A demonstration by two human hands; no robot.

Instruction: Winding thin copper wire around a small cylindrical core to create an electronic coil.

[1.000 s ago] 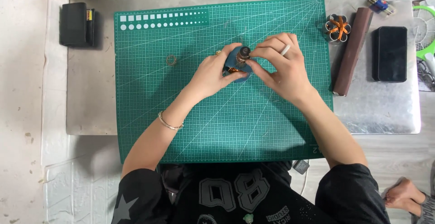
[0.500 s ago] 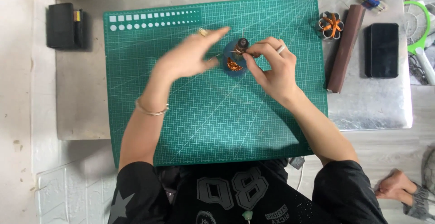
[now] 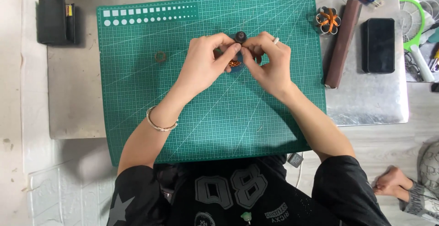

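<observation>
Both hands meet over the middle of a green cutting mat (image 3: pixel 137 98). My left hand (image 3: pixel 206 63) and my right hand (image 3: pixel 270 61) pinch a small motor part (image 3: pixel 236 61) between their fingertips; it shows copper windings, a blue piece and a dark round cap (image 3: pixel 240 37) at the top. Much of the part is hidden by the fingers. A small brown ring (image 3: pixel 160 56) lies on the mat to the left of my left hand, apart from it.
A black box (image 3: pixel 55 20) sits at the far left. Right of the mat lie an orange-and-silver motor stator (image 3: pixel 328 20), a brown roll (image 3: pixel 343 43) and a black phone (image 3: pixel 378 45). Another person's hand (image 3: pixel 391 183) rests at the lower right.
My left hand reached out to the upper left half a second ago, and has come back to the motor part, pinching it together with my right hand. The view has shifted slightly.
</observation>
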